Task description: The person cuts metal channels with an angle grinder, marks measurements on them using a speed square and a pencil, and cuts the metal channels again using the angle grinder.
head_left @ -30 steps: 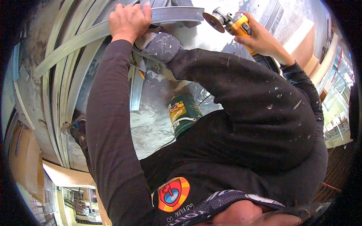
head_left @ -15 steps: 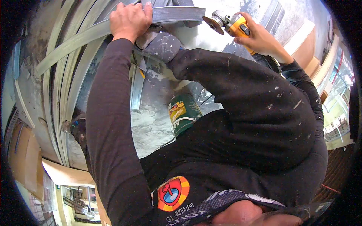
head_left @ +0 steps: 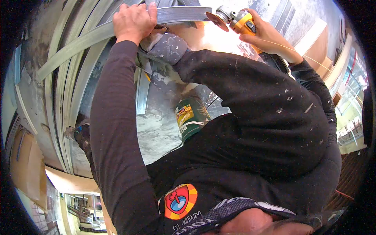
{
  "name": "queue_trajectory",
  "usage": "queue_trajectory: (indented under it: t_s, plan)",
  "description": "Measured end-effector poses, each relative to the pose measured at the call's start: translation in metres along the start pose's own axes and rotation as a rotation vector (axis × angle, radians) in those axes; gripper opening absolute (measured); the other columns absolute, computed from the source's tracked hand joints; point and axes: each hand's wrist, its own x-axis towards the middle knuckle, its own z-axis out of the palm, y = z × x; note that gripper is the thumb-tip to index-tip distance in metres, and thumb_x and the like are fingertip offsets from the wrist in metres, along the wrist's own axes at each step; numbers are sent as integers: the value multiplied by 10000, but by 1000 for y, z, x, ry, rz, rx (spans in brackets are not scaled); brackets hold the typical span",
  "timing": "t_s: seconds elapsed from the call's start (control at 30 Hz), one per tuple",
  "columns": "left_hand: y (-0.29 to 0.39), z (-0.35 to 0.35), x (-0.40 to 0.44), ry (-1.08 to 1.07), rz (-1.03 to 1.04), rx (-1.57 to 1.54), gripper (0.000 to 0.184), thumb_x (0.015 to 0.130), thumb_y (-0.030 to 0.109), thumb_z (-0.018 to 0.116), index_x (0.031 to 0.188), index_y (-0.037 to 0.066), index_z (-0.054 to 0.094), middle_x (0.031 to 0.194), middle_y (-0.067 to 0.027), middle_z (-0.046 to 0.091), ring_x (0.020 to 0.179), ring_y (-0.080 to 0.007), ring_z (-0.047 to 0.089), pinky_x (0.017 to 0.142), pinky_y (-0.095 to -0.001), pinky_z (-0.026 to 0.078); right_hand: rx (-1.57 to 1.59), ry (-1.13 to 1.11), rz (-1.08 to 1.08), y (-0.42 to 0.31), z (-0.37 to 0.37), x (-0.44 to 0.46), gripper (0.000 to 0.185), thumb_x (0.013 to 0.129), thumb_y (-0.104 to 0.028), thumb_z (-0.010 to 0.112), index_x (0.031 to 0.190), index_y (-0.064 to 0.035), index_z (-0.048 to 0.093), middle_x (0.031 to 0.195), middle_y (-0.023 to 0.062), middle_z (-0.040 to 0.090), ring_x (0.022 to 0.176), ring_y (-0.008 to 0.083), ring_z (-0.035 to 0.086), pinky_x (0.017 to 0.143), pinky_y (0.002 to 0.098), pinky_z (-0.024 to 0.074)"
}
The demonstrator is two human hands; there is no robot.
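My left hand (head_left: 134, 22) is wrapped over a long grey metal strip (head_left: 180, 14) near the top of the view. The strip runs from the left to its cut end beside the grinder. In my right hand (head_left: 270, 37) is a yellow and black angle grinder (head_left: 243, 24). Its reddish-brown disc (head_left: 217, 21) touches the right end of the strip, and bright light and orange sparks show around it. A dusty shoe (head_left: 166, 47) stands just below the strip.
Several long metal profiles (head_left: 64, 90) lie on the floor at the left. A green bucket (head_left: 191, 115) stands between the legs. Wooden boards (head_left: 313, 43) are at the upper right, beyond the grinder. More metal lengths (head_left: 282, 17) lie at the top right.
The grinder has shifted slightly left, so its disc meets the strip's end. Bright light and sparks have appeared, with a thin streak across my right wrist. My left hand has barely moved.
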Motion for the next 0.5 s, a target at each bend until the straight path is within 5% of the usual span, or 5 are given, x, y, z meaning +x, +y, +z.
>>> queue_trajectory:
  t_s: [0.5]
  plan:
    - [-1, 2, 0, 2, 18, 19, 541, 1004, 469, 438, 774, 96, 755, 809, -121, 747, 786, -343, 697, 674, -486, 566, -38, 22, -81, 9, 2, 2, 824, 887, -390, 741, 1499, -56, 302, 1168, 261, 645, 1077, 390, 662, 963, 417, 504]
